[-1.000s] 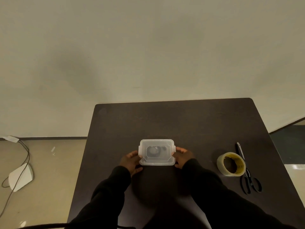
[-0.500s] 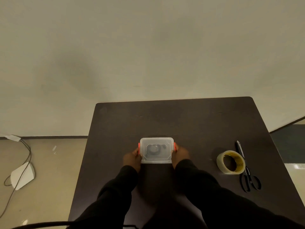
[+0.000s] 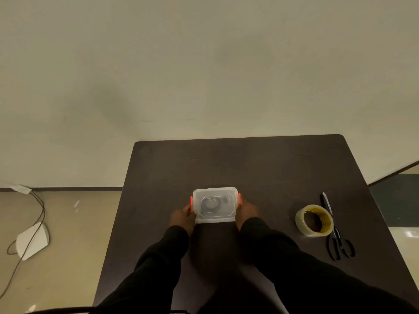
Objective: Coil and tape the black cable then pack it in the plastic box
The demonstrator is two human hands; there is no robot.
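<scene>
A small clear plastic box (image 3: pixel 215 218) with its lid on stands near the middle of the dark table (image 3: pixel 260 168). Through the lid the coiled black cable (image 3: pixel 210 203) shows dimly inside. Orange latches sit flat against both short sides of the box. My left hand (image 3: pixel 182 217) presses the left side at the latch, and my right hand (image 3: pixel 247 210) presses the right side. Both hands grip the box between them.
A roll of clear tape (image 3: pixel 314 220) lies to the right, with black scissors (image 3: pixel 339 242) just beyond it near the right edge. On the floor at left lie a white device (image 3: pixel 32 241) and a trailing cord (image 3: pixel 39 209). A wall stands behind the table.
Both hands moved in against the box's short sides and the orange latches came down flat on the box. The box shifted slightly away from me.
</scene>
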